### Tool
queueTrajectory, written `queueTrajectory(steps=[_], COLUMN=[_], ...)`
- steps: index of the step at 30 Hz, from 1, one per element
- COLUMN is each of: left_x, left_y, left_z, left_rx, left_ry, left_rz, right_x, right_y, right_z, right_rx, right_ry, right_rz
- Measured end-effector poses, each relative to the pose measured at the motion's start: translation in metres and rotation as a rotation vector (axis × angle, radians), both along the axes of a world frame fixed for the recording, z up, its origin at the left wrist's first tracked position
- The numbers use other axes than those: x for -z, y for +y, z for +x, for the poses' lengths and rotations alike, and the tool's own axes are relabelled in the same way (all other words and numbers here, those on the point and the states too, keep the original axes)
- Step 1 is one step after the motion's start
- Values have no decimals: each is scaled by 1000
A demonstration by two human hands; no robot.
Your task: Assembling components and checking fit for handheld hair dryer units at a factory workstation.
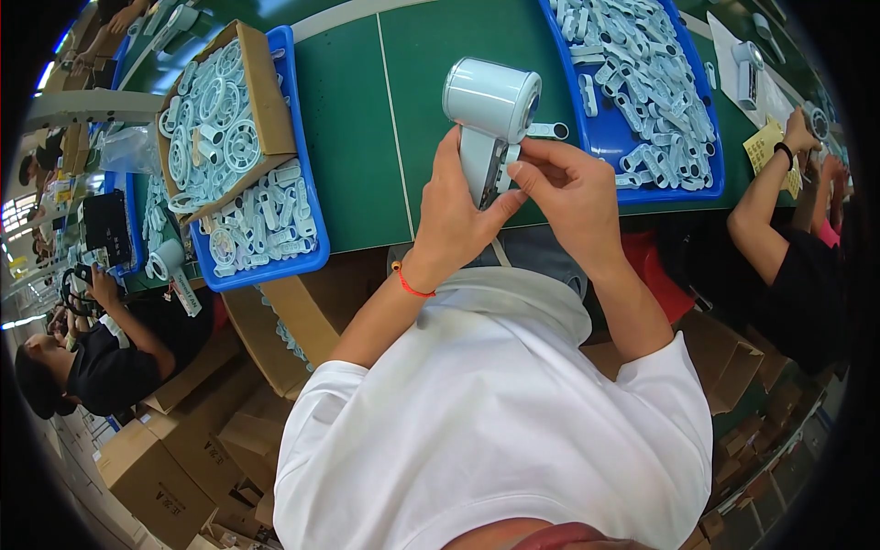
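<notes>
A light-blue handheld fan with a thick round head is held upright over the near edge of the table. My left hand is closed round its handle, thumb in front. Along the handle's right side runs a dark, open-looking strip with pale parts in it. My right hand is closed at that side, thumb and fingertips pinching the handle's edge; whether a small loose part is between them is hidden. Just behind the right hand, a small light-blue handle piece with a dark end lies on the table.
At right, a blue tray holds many small light-blue pieces. A cardboard box of rings and pieces sits on another blue tray at left. Co-workers sit at both sides. Cardboard boxes stand on the floor.
</notes>
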State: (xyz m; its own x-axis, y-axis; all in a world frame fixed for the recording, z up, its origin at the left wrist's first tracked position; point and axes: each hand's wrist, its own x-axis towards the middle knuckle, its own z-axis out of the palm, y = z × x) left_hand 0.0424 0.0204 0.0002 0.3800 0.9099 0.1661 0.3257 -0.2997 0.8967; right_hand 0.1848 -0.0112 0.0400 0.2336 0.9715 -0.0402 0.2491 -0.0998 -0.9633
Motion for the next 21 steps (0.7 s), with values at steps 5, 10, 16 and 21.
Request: queueTrajectory(steps=[5,10,16,21], left_x=[6,5,2,-12], left_y=[-2,-2,5,5], left_z=[2,4,-2,-3], left_rx=[-51,-82,-41,126], left_ry=[14,23,34,-403], left_rz=[24,115,8,-586], right_x=[-6,-1,3,21], right_y=[5,6,17,9], right_z=[0,-2,5,-1], right_rx=[-1,17,-106,-145], right_ry=[49,18,85,468], right_rz=[-112,-80,-278,6])
